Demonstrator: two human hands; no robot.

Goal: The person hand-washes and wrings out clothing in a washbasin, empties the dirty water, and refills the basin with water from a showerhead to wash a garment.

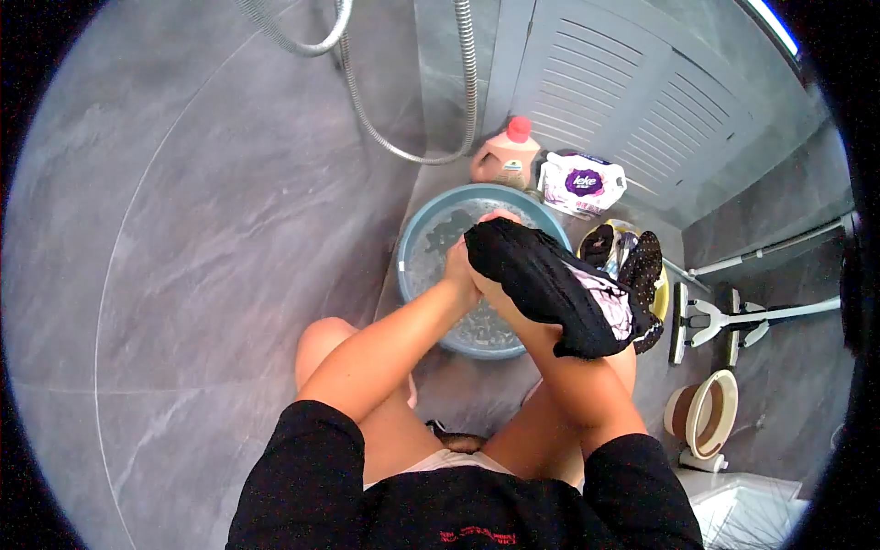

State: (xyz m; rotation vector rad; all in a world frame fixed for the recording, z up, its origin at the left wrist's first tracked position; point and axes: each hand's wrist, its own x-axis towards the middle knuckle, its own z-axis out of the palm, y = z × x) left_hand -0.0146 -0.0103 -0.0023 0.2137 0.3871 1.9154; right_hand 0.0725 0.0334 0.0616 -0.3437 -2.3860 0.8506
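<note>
A black garment [532, 270] with a pink-and-white patterned part hangs over my right forearm, above a blue basin [412, 291] of sudsy water. My left hand [460, 264] is closed at the garment's left end. Close against it, my right hand [500, 217] is mostly covered by the black cloth; only a bit of it shows at the top edge. Both hands are together over the middle of the basin, and the exact finger grip is partly hidden.
Behind the basin stand a pink detergent bottle [507, 160] with a red cap and a white-and-purple pack [583, 183]. A yellow basin [662, 298] to the right holds dark clothes [642, 261]. Farther right are a mop [710, 321] and a brown-and-cream bucket [713, 414]. A shower hose [467, 82] hangs above.
</note>
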